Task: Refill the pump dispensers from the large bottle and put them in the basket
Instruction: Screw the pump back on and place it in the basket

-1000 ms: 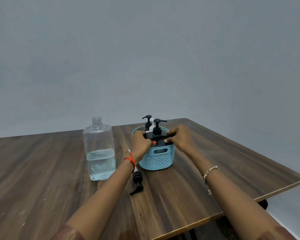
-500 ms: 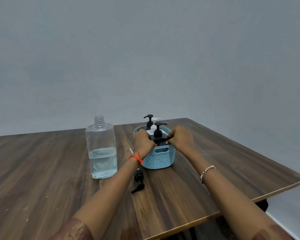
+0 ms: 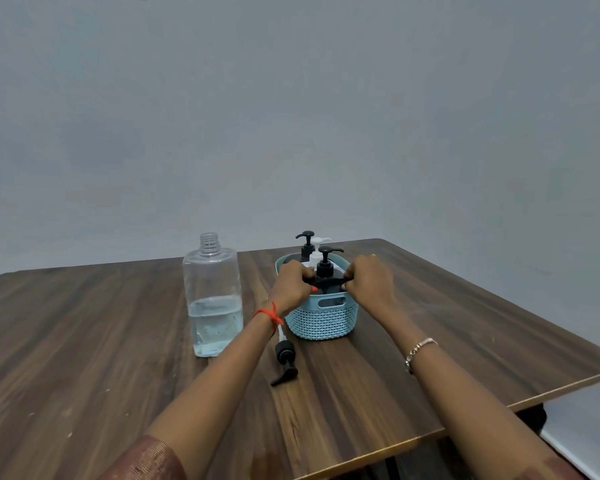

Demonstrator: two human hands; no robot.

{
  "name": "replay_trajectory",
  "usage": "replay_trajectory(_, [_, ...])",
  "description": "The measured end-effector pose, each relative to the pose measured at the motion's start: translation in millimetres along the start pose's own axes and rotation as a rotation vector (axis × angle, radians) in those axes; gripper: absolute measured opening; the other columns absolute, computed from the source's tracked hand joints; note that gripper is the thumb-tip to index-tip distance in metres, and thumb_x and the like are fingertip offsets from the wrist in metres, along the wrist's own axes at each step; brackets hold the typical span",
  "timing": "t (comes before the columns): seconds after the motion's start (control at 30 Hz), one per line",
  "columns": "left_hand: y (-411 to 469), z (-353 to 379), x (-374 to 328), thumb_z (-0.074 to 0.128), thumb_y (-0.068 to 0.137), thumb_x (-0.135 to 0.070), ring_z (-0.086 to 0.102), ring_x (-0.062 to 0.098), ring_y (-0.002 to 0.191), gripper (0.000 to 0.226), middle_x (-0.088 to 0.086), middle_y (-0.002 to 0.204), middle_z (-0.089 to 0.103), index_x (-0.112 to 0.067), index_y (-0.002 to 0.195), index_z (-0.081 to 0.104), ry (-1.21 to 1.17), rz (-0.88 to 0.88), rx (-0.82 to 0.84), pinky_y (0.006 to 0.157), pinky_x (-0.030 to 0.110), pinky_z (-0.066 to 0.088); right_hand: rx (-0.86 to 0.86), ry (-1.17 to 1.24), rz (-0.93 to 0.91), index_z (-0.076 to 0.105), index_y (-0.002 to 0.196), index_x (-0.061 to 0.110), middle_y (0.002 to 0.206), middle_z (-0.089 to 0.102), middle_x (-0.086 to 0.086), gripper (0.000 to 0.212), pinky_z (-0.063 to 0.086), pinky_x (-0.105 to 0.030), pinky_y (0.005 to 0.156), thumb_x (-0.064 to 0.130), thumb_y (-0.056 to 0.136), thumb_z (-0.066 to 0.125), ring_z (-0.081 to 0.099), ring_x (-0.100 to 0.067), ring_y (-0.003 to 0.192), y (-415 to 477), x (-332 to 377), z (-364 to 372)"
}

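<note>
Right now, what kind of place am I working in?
Likely a plain indoor room used as a work spot; which room, I cannot tell. A bare grey wall, a wood-grain table, and on it a blue basket of pump dispensers and a large clear bottle.

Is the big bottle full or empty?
Neither: partly full. The large bottle holds clear liquid only in its lower part; above that it looks empty.
</note>
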State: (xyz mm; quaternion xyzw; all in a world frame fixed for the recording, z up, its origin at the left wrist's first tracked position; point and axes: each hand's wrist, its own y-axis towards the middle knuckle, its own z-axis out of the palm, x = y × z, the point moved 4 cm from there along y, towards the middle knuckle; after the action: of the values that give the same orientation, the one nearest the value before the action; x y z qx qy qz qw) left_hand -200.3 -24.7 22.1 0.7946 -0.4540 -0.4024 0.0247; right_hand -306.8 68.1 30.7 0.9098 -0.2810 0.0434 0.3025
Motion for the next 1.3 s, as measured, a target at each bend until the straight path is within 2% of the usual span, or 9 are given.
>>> replay_trajectory(0.07, [-1.7, -0.8, 0.4, 0.061, 0.077, 0.011, 0.05, 0.006, 0.091, 0.03, 0.004, 0.101, 0.066, 0.003, 0.106, 0.067, -0.054, 0.028, -0.017, 0.056, -0.006, 0.033, -0.036, -0.029, -0.012, 0.069, 0.093, 0.005, 0.087, 0.071, -0.014, 0.017, 0.039, -0.042, 0.102, 0.005, 0.08, 0.059, 0.06, -0.032, 0.089, -1.0, -0.2, 1.6])
replay_trajectory(0.17, [-4.7, -2.9, 0.6, 0.062, 0.076, 0.013, 0.05, 0.005, 0.095, 0.035, 0.015, 0.115, 0.065, 0.006, 0.11, 0.063, -0.108, 0.055, -0.039, 0.061, -0.009, 0.033, -0.078, -0.06, -0.026, 0.068, 0.094, 0.004, 0.089, 0.07, -0.014, 0.018, 0.025, -0.037, 0.114, 0.003, 0.079, 0.058, 0.062, -0.032, 0.092, -2.7, 2.0, -0.8])
replay_trajectory(0.33, [-5.3, -3.4, 3.8, 0.064, 0.075, 0.012, 0.057, 0.018, 0.111, 0.035, 0.02, 0.12, 0.062, 0.009, 0.11, 0.062, -0.107, 0.044, -0.038, 0.072, -0.009, 0.033, -0.073, -0.101, -0.051, 0.066, 0.09, 0.002, 0.095, 0.069, -0.018, 0.015, 0.032, -0.036, 0.108, 0.0, 0.078, 0.057, 0.057, -0.035, 0.11, -5.3, 8.8, -9.2])
replay_trajectory(0.5, [-6.1, -0.2, 0.3, 0.064, 0.078, 0.008, 0.058, 0.019, 0.109, 0.032, 0.018, 0.119, 0.063, 0.009, 0.11, 0.062, -0.056, 0.051, -0.068, 0.067, -0.007, 0.033, -0.016, -0.115, -0.049, 0.064, 0.097, 0.003, 0.102, 0.068, -0.016, 0.017, 0.027, -0.032, 0.111, 0.005, 0.082, 0.058, 0.056, -0.031, 0.111, -4.7, 9.9, -13.9])
replay_trajectory(0.63, [-12.3, 1.5, -4.0, 0.06, 0.083, 0.001, 0.058, 0.015, 0.086, 0.024, 0.018, 0.103, 0.07, 0.003, 0.106, 0.067, -0.007, 0.093, -0.101, 0.064, -0.001, 0.031, 0.006, -0.12, -0.037, 0.062, 0.098, 0.002, 0.101, 0.067, -0.016, 0.017, 0.036, -0.037, 0.103, 0.01, 0.084, 0.057, 0.057, -0.031, 0.106, -11.8, 12.8, -14.8])
replay_trajectory(0.83, [-36.9, -9.3, -10.1, 0.064, 0.081, -0.003, 0.06, 0.019, 0.095, 0.022, 0.017, 0.105, 0.069, 0.003, 0.101, 0.068, -0.011, 0.166, -0.25, 0.071, -0.002, 0.028, -0.145, 0.003, -0.035, 0.062, 0.079, -0.001, 0.08, 0.067, -0.019, 0.017, 0.036, -0.035, 0.065, 0.008, 0.084, 0.049, 0.059, -0.035, 0.076, -31.8, 10.7, -13.0])
replay_trajectory(0.97, [-55.0, -24.1, -11.2, 0.067, 0.082, -0.01, 0.06, 0.022, 0.1, 0.028, 0.014, 0.109, 0.068, 0.0, 0.107, 0.066, -0.006, 0.211, -0.299, 0.078, 0.009, 0.033, -0.238, 0.111, -0.236, 0.066, 0.083, -0.003, 0.082, 0.068, -0.018, 0.014, 0.044, -0.038, 0.066, -0.004, 0.077, 0.054, 0.062, -0.036, 0.075, -48.2, 27.2, -18.0])
replay_trajectory(1.17, [-88.6, -74.4, -13.6, 0.067, 0.083, -0.013, 0.062, 0.018, 0.1, 0.026, 0.01, 0.106, 0.069, -0.004, 0.107, 0.066, -0.045, 0.305, -0.468, 0.087, 0.021, 0.045, -0.009, 0.148, -0.559, 0.063, 0.11, 0.003, 0.11, 0.063, -0.013, 0.044, 0.048, -0.044, 0.083, -0.015, 0.074, 0.046, 0.057, -0.031, 0.104, -58.3, 62.3, -1.6])
replay_trajectory(1.3, [-110.3, -105.8, 4.2, 0.066, 0.084, -0.014, 0.057, 0.012, 0.103, 0.027, 0.007, 0.11, 0.065, -0.004, 0.108, 0.063, -0.056, 0.303, -0.585, 0.092, 0.022, 0.044, 0.242, 0.076, -0.631, 0.056, 0.124, 0.014, 0.119, 0.056, -0.008, 0.057, 0.044, -0.035, 0.081, -0.013, 0.075, 0.043, 0.056, -0.026, 0.107, -65.5, 79.5, 27.0])
